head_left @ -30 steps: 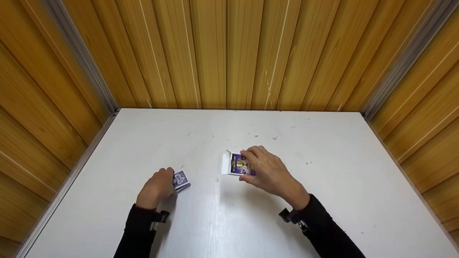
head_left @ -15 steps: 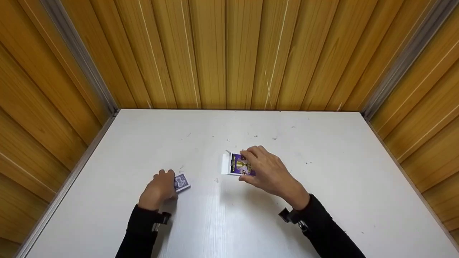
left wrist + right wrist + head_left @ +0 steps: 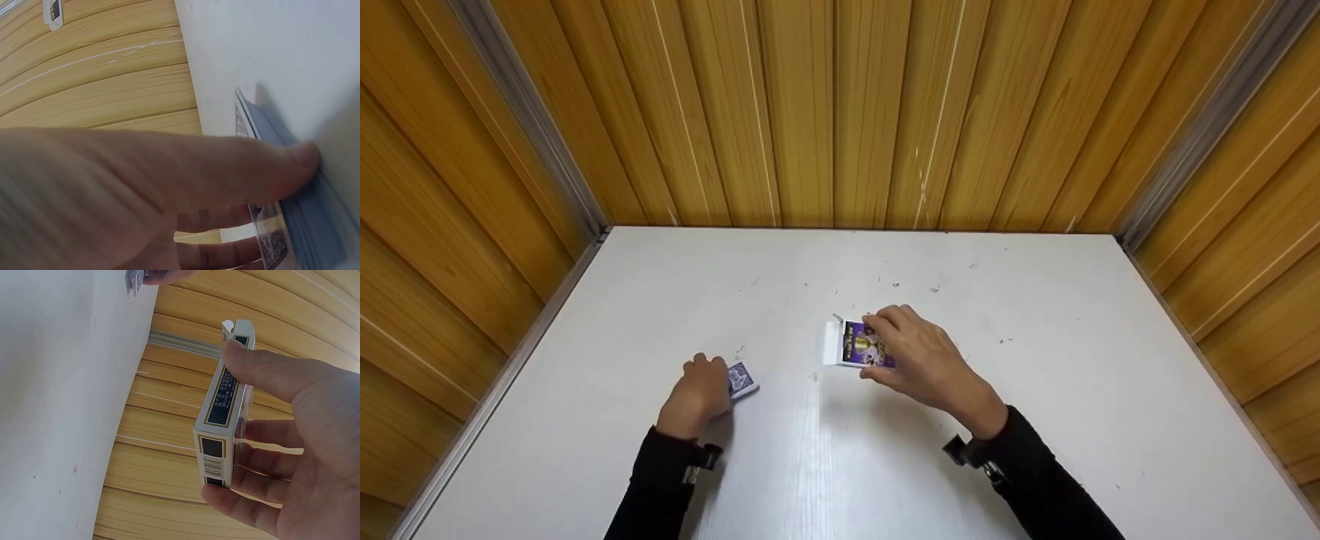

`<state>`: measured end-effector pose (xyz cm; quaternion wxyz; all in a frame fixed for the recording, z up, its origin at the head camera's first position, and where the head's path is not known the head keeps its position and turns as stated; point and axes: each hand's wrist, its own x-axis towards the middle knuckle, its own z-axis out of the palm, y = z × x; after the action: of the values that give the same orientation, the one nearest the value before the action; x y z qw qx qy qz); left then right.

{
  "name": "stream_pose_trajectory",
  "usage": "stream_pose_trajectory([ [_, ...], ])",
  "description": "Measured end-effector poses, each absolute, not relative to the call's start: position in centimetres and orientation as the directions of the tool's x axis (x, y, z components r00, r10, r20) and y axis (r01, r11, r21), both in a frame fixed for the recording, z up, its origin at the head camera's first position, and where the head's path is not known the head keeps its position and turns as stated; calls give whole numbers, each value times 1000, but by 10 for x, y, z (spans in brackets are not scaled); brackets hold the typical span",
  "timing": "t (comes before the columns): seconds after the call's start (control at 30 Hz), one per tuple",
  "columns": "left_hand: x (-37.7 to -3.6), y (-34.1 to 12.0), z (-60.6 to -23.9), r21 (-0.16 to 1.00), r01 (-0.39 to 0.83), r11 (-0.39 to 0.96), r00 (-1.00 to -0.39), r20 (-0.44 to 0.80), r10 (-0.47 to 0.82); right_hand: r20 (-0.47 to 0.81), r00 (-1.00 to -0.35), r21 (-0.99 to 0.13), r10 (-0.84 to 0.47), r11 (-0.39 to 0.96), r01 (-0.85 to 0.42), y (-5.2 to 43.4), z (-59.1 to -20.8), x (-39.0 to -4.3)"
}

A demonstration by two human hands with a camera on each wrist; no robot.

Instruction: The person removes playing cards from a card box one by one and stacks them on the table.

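My left hand (image 3: 697, 394) grips a deck of playing cards (image 3: 742, 380) at the left of the table, their patterned blue backs facing up. In the left wrist view the thumb (image 3: 247, 166) lies along the edge of the stacked cards (image 3: 306, 219), with the other fingers on the far side. Near the table's middle my right hand (image 3: 922, 367) holds a purple-fronted card box (image 3: 859, 343) by its right end. Its white flap (image 3: 831, 343) stands open toward the left. The right wrist view shows the box's dark printed side and barcode end (image 3: 214, 464), pinched between thumb and fingers.
Both hands are over a white table (image 3: 1035, 315) with small scuffs. Wood-patterned walls (image 3: 870, 112) rise along its back and sides, with grey metal posts (image 3: 532, 112) at the corners. Black wrist cameras (image 3: 705, 456) sit on both sleeves.
My left hand has shifted slightly to the right along the deck, covering more of it; the deck has tilted down a little. The right hand and the box have stayed still.
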<state>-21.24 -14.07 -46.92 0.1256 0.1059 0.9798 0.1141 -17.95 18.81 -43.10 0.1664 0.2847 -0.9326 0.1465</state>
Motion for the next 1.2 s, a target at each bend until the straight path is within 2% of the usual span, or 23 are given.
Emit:
stream_pose_trajectory([
  [0.57,-216,-143,-468,311,165,936,-940,-237,245,409,-770,-181,-489,784,-594,189,-433,-180],
  [0.8,-217,-143,-469,280,181,943,-935,-250,254,410,-767,-173,-494,783,-597,189,-435,-180],
  [1.0,-215,-144,-464,305,131,943,-938,-271,218,406,-769,-179,-494,782,-597,189,-435,-180],
  [1.1,-212,-144,-457,327,107,939,-948,-253,196,403,-769,-174,-496,784,-596,189,-434,-180],
  [1.2,-208,-140,-447,379,132,916,-964,-167,207,398,-771,-168,-496,787,-593,189,-433,-180],
])
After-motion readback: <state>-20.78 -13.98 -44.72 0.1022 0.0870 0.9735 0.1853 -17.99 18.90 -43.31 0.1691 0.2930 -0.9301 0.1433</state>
